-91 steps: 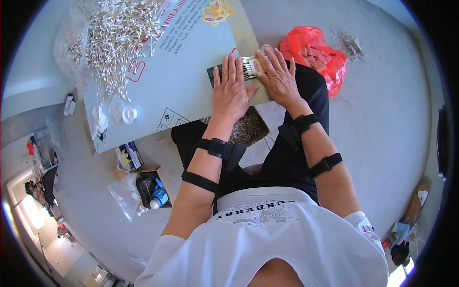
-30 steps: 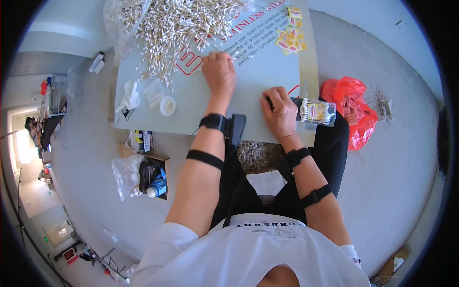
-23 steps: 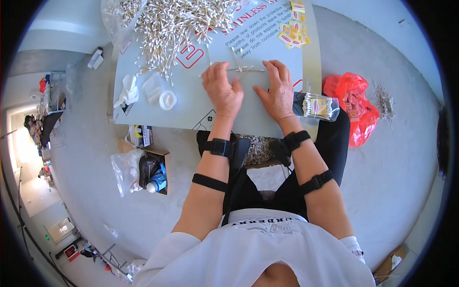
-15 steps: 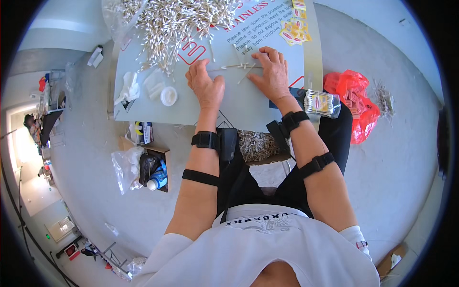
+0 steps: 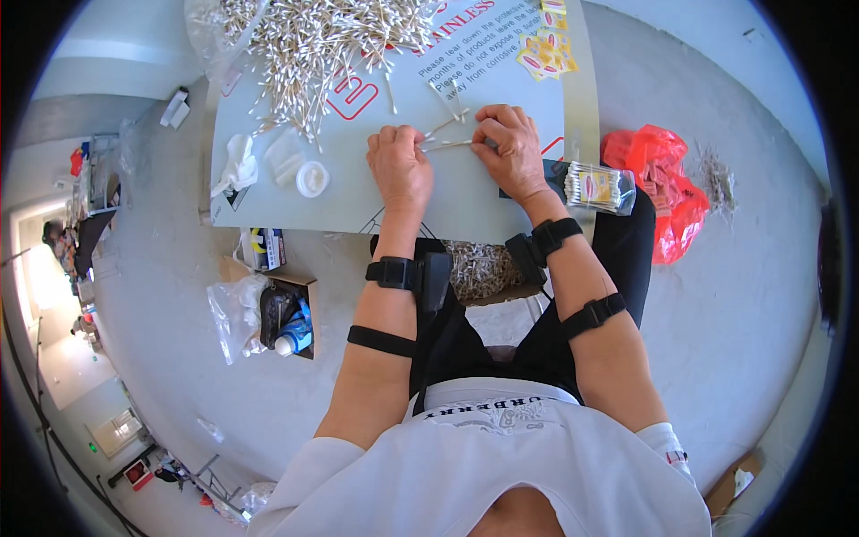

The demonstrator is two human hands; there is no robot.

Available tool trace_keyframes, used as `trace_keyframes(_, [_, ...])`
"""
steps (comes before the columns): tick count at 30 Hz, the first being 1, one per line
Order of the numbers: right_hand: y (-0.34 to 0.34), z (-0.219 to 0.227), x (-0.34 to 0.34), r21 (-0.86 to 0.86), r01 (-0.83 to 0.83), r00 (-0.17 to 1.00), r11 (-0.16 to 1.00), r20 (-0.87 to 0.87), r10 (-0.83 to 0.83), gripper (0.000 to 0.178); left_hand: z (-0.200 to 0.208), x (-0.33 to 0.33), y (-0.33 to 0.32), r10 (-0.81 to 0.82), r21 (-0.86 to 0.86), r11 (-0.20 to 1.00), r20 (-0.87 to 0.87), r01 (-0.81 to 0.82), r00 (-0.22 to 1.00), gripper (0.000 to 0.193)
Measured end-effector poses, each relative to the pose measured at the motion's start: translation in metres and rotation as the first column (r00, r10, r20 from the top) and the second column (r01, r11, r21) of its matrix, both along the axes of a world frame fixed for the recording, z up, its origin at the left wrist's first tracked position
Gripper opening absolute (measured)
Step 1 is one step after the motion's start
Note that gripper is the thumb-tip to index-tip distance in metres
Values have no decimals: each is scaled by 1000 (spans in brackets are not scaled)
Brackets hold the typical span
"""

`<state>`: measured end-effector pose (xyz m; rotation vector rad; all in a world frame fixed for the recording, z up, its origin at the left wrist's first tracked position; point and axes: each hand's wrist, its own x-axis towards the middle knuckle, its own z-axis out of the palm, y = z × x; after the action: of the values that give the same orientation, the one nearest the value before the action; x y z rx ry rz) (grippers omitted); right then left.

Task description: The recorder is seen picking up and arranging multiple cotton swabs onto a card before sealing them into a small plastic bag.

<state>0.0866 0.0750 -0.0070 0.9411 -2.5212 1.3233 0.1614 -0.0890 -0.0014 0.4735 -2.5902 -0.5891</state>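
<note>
Left hand: is resting low over the tabletop [image 5: 268, 210], its fingers [image 5: 385, 136] bending inward with the thumb close beside them; cannot tell whether they are pinching a swab.
Right hand [image 5: 512, 150]: is facing the left hand [image 5: 399, 172], its fingers curling with the thumb drawn in at the end of one swab; a firm grip is not showing clearly.
Loose swabs [image 5: 447, 144]: are lying at slight angles in the gap between both hands, some ends reaching the fingertips.
Swab heap [image 5: 331, 54]: is spreading over the far left part, beside a clear plastic bag [image 5: 208, 45].
Filled pouch [image 5: 595, 188]: is lying just right of the right wrist, swabs and a yellow card showing through.
Yellow cards [image 5: 548, 58]: are lying scattered near the far right edge.
White round tub [image 5: 312, 179]: is standing left of the left hand.
Red bag [image 5: 667, 243]: is sitting open on the floor, right of the tabletop.
</note>
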Motion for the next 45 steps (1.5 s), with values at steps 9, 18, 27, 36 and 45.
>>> trace_keyframes(9, [3,3,5,49,-21,999,999,30,20,34,1,-5,-6,-165,200,963,-92,181,982,30])
trace_keyframes(18, [2,5,7,36,20,1000,999,4,-20,34,8,15,-1,-109,32,994,-13,109,994,28])
trace_keyframes(27, [4,-2,10,-17,35,999,999,-22,-36,13,18,17,9,-204,51,978,22,203,979,20])
trace_keyframes(36, [2,-3,8,-61,84,996,995,-22,-85,13,12,18,16,-294,49,954,-20,294,956,16])
trace_keyframes(45, [-4,10,4,-116,201,924,973,353,-149,19,18,-19,9,-266,35,963,-57,268,962,42])
